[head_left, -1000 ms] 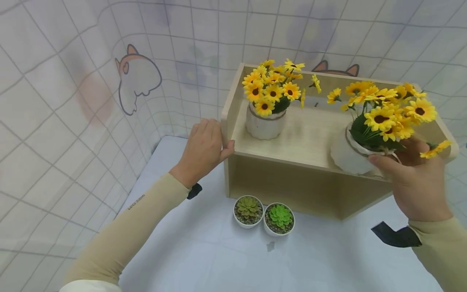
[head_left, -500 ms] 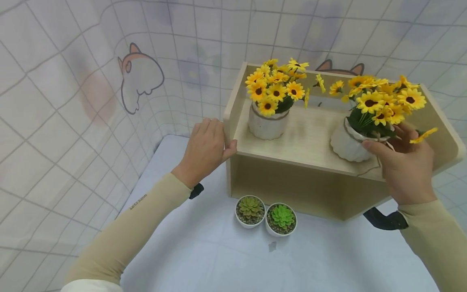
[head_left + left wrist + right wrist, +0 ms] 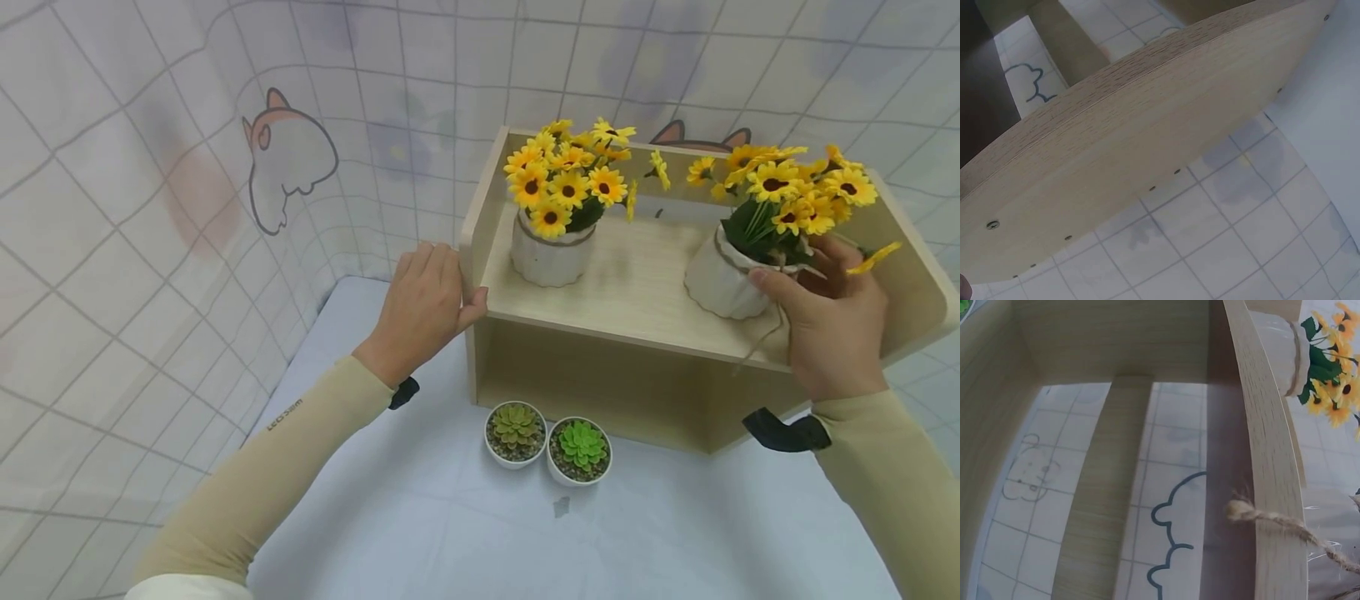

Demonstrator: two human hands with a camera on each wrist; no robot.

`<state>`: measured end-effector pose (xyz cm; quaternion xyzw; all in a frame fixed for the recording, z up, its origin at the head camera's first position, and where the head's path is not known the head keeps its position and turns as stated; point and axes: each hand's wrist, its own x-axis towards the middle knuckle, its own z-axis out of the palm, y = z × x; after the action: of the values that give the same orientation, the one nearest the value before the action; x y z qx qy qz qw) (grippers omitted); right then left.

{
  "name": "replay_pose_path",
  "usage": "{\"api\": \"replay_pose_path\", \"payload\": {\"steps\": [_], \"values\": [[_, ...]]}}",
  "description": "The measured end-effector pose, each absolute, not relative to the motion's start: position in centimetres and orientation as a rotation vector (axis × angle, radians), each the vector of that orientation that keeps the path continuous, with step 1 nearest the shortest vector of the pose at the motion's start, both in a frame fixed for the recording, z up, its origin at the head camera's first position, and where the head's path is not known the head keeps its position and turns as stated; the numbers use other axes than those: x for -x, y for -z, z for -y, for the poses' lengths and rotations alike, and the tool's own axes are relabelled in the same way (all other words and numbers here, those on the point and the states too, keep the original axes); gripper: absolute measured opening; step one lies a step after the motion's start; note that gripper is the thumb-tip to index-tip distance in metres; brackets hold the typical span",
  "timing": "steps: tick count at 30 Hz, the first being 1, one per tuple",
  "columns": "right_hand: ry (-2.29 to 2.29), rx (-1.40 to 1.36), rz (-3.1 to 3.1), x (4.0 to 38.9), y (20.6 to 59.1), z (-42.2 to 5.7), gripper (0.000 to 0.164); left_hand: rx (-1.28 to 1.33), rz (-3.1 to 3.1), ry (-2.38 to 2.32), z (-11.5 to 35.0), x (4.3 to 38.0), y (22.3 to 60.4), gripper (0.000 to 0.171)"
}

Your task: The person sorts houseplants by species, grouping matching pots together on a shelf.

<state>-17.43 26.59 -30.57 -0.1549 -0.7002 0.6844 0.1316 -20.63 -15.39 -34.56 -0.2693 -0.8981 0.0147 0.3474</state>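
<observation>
My right hand point(image 3: 836, 325) grips a white fluted flowerpot point(image 3: 723, 279) by its rim, thumb in front and fingers behind among the leaves. Yellow artificial sunflowers point(image 3: 776, 179) fill this pot, which leans slightly over the right part of the shelf's top board. A twine end point(image 3: 1279, 519) from the pot hangs over the board's front edge. With my left hand point(image 3: 420, 304) I hold the wooden shelf point(image 3: 637, 308) at its left side panel, thumb across the front edge and fingers along the outside. A matching sunflower pot point(image 3: 551, 258) stands upright at the top board's left end.
Two small potted succulents, one olive point(image 3: 513, 435) and one bright green point(image 3: 579, 452), stand side by side on the white-covered table point(image 3: 465, 542) before the shelf. A grid-patterned curtain point(image 3: 390, 108) hangs behind and to the left. Raised side panels bound the top board.
My right hand has moved the sunflower pot back from the board's front edge and slightly left, and it stands less tilted. The left hand keeps its place on the side panel.
</observation>
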Motion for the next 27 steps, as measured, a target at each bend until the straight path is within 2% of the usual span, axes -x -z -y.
{"api": "replay_pose_path", "payload": {"steps": [12,17,20,27], "values": [[-1.913,0.445,2.153,17.2,30.1,-26.6,0.08,0.705,2.354,0.002,15.3,20.6,34.5,0.033],[-1.702,0.422,2.393,16.4,30.2,-26.6,0.084,0.712,2.344,0.03,15.4,20.6,34.4,0.031],[-1.739,0.41,2.354,15.5,30.5,-26.3,0.088,0.714,2.341,0.036,15.3,20.6,34.3,0.031],[-1.85,0.312,2.155,12.8,31.2,-25.6,0.077,0.716,2.339,0.053,15.1,20.5,34.3,0.031]]}}
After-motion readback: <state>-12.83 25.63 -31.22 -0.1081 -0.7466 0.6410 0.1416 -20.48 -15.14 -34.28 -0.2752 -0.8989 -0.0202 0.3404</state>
